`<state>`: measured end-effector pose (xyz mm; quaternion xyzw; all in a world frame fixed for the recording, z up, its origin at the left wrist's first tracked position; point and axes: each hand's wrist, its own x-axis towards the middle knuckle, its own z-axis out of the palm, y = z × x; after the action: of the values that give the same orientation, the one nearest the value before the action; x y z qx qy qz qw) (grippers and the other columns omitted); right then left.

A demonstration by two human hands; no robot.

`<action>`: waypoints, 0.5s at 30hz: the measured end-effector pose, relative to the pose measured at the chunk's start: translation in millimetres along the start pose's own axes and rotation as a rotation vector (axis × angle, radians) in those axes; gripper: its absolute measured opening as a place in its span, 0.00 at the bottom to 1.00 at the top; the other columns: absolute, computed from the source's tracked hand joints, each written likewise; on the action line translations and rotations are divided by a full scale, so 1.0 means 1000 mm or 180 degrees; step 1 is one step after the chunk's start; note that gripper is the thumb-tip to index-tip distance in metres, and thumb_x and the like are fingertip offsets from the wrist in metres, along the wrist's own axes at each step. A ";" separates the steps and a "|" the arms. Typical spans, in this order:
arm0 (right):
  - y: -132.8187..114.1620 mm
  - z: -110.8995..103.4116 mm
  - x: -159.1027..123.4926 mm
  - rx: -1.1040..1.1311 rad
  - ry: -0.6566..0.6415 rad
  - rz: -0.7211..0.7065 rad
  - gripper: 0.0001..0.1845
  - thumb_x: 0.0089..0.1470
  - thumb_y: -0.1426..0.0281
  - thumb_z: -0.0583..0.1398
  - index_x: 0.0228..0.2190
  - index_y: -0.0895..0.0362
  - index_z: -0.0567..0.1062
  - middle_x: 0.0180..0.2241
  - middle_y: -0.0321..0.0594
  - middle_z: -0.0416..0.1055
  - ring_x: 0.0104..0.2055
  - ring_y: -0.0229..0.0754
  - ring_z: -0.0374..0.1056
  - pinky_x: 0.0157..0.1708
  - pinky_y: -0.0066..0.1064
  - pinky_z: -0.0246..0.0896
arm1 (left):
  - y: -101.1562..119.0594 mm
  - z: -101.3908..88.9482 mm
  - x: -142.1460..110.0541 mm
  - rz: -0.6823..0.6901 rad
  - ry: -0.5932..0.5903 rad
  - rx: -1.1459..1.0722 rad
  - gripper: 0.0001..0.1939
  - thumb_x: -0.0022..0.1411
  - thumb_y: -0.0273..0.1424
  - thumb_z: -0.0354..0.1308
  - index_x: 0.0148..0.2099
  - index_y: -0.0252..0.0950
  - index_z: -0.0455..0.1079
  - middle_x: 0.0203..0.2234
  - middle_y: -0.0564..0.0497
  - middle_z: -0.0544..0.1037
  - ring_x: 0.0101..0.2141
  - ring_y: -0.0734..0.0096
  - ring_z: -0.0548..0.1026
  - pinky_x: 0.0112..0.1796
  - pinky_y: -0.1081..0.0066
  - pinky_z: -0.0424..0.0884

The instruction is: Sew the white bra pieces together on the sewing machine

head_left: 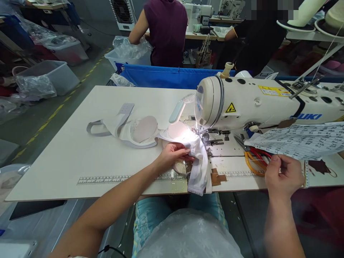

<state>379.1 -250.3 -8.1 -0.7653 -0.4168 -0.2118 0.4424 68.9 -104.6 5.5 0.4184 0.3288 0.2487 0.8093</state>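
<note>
A white bra [145, 130] lies stretched across the sewing table, its right end under the head of a white sewing machine [242, 102]. My left hand [174, 156] is closed on the bra's edge just in front of the lit needle area. From there one wing of the bra hangs down to the table's front edge. My right hand [283, 175] is pinched closed beside the handles of the orange-handled scissors [252, 165] and a red-handled tool [259, 154]. Whatever its fingertips hold is too small to make out.
A printed paper sheet [298, 141] hangs below the machine arm. Along the table's front runs a ruler strip [107, 179]. Behind it is a blue cloth bin [161, 76]. A person in a purple top [168, 32] and another in black sit beyond. Thread cones [306, 12] stand upper right.
</note>
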 end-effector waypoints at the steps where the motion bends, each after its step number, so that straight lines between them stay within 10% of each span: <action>1: 0.003 0.000 0.000 -0.0135 0.0088 -0.0104 0.13 0.51 0.58 0.56 0.26 0.55 0.68 0.22 0.43 0.66 0.25 0.46 0.66 0.26 0.37 0.59 | 0.000 0.000 0.000 -0.0001 0.0007 -0.0013 0.16 0.47 0.36 0.70 0.31 0.28 0.71 0.26 0.42 0.80 0.32 0.57 0.81 0.42 0.59 0.74; 15: 0.016 0.001 0.005 -0.0428 0.0181 -0.0251 0.11 0.49 0.59 0.56 0.25 0.54 0.67 0.20 0.44 0.64 0.23 0.48 0.67 0.24 0.39 0.59 | -0.002 -0.003 0.001 -0.0102 0.0034 0.0005 0.13 0.52 0.33 0.67 0.33 0.28 0.71 0.22 0.44 0.79 0.27 0.65 0.80 0.32 0.70 0.75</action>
<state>395.1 -251.8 -13.4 -0.7700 -0.4186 -0.2783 0.3930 68.2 -103.3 2.6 0.4123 0.3400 0.2376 0.8111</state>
